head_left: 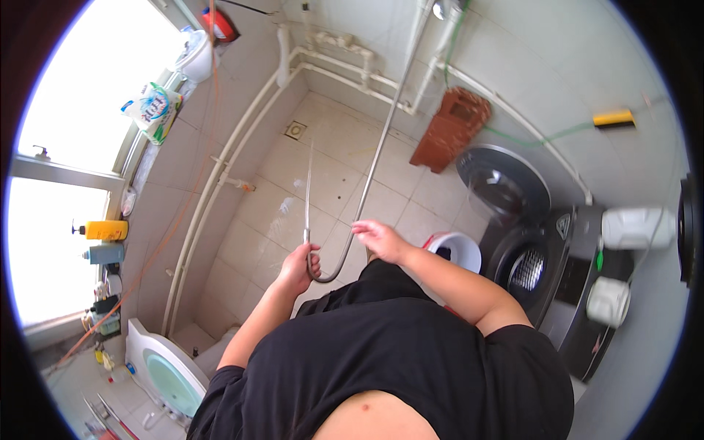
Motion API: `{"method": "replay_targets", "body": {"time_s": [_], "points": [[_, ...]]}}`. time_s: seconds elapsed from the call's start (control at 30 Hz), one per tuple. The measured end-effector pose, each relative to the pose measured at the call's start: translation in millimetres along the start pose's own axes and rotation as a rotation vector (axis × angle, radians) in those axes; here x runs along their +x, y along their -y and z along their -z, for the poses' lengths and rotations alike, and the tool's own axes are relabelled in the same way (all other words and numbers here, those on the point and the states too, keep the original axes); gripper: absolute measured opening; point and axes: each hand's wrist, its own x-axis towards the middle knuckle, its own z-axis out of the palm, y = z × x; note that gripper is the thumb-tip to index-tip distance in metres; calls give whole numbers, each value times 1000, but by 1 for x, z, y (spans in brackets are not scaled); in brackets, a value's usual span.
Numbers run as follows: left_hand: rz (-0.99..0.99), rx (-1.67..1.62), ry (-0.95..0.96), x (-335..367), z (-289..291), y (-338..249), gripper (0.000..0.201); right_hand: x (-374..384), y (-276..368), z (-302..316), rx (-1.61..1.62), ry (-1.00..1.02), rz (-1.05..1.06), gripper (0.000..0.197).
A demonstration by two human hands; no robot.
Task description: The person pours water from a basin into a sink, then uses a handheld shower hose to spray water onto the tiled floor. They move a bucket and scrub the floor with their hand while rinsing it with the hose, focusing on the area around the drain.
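Note:
My left hand [298, 268] is closed round the handle of a slim spray nozzle [306, 236]. A thin jet of water [309, 183] shoots from its tip toward the far floor. From the handle a grey metal shower hose [381, 139] loops down, then rises to the far wall. Beside that hose is my right hand [383, 240], its fingers loosely bent and apart, the tips at the hose's edge; whether they touch it I cannot tell. The tiled floor [257, 192] has whitish wet streaks, and a square drain [295, 130] lies near the far corner.
At right, a dark washing machine [506, 253] has its round door [504, 183] swung out. A white bucket [463, 251] stands beside it; a reddish-brown plastic piece [451, 128] leans on the far wall. White pipes [220, 169] run along the left wall, above a washbasin [172, 374].

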Motion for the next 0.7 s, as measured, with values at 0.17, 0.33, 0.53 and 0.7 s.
{"method": "replay_targets", "body": {"time_s": [0.17, 0.33, 0.53, 0.7], "points": [[41, 73, 214, -11, 0, 40, 31, -56, -4, -109, 2, -24, 17, 69], [279, 253, 355, -47, 17, 92, 29, -136, -26, -168, 73, -429, -245, 48], [230, 676, 400, -100, 8, 142, 32, -241, -51, -175, 568, -1084, -403, 17], [221, 719, 374, -91, 52, 148, 29, -344, -79, -119, 1123, -1435, -337, 16]]}}
